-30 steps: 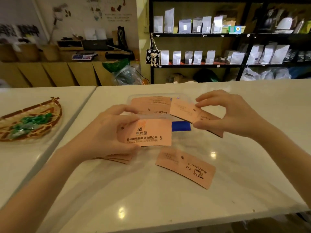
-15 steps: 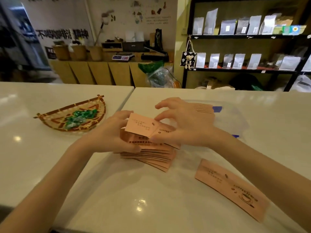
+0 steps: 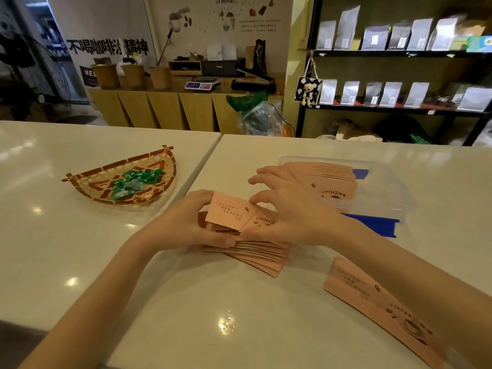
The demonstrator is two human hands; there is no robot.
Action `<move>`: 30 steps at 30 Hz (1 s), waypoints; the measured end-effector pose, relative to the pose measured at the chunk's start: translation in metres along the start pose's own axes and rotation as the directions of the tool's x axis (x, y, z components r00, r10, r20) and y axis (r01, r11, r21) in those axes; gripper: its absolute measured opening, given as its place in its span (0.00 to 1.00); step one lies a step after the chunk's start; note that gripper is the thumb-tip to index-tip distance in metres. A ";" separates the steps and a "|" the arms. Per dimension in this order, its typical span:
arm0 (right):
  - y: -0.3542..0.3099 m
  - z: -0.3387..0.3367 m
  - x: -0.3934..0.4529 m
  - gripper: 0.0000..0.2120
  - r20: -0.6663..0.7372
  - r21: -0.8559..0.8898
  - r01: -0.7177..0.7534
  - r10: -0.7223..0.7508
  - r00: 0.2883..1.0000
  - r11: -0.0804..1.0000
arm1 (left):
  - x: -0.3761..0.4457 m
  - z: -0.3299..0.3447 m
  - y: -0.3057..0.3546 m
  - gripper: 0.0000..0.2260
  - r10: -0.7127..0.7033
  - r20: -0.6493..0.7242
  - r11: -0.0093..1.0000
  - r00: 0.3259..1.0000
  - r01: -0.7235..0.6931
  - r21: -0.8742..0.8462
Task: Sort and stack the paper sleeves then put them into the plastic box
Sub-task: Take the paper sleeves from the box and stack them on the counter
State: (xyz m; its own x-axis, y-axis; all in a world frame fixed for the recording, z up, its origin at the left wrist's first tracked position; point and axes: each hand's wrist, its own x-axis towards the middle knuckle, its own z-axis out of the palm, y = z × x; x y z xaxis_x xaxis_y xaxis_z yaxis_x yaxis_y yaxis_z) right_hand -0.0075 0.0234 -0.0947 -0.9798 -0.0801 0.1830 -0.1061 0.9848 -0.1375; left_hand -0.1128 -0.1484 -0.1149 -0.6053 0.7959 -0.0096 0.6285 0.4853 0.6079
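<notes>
White counter (image 3: pixel 186 302) runs under us, with shop shelving and a wooden sideboard behind. Between our hands we hold one paper sleeve (image 3: pixel 234 215), tilted a little, just above the fanned stack of sleeves (image 3: pixel 255 251) that lies on the counter. Our left hand (image 3: pixel 186 225) curls around the sleeve's left end, thumb below and fingers on the top edge, and also rests on the stack. Our right hand (image 3: pixel 290 217) pinches the sleeve's right part, thumb and forefinger closed on it, the other fingers spread loosely above. So both hands are clamped on that same sleeve, close together.

Counting outward: one sleeve held, one stack beneath it whose edges we cannot count exactly, though about eight show. Beyond our right hand sits one clear plastic box (image 3: pixel 386 187) with a second pile of sleeves (image 3: pixel 327 179) inside; blue clips show on the box's rim. Under our right forearm lies one loose sleeve (image 3: pixel 372 296), flat and well apart from the stack. Beyond our left hand, on the neighbouring counter, one woven tray (image 3: pixel 87 182) holds green wrapped sweets (image 3: pixel 133 182), too many and too bunched to count.
</notes>
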 end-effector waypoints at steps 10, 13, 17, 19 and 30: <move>0.010 -0.004 -0.015 0.31 -0.006 0.014 -0.006 0.006 1.000 1.000 | -0.004 0.002 0.028 0.34 0.060 -0.014 0.974 0.998 -0.056 0.218; 0.018 -0.012 -0.029 0.31 -0.041 0.062 -0.029 0.031 0.999 0.998 | -0.002 0.009 0.047 0.31 0.170 -0.002 0.953 0.985 -0.164 0.256; 0.031 -0.021 -0.057 0.31 -0.087 0.093 -0.067 0.075 0.993 0.993 | 0.005 0.024 0.073 0.25 0.332 0.018 0.912 0.943 -0.326 0.247; 0.036 -0.027 -0.074 0.32 -0.118 0.097 -0.083 0.094 0.989 0.992 | 0.009 0.033 0.086 0.27 0.410 0.030 0.878 0.912 -0.403 0.259; 0.036 -0.027 -0.180 0.34 0.060 0.225 -0.419 0.417 0.907 0.880 | 0.016 0.084 0.132 0.32 0.464 0.301 0.784 0.833 -0.545 0.299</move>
State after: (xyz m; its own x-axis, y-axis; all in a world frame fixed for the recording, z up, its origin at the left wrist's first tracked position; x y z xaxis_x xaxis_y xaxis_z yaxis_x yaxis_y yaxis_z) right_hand 0.1696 0.0774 -0.1062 -0.9431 0.3286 0.0503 0.2792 0.8652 -0.4164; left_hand 0.0016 -0.0412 -0.1016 -0.0656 0.9972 0.0353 0.9681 0.0551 0.2444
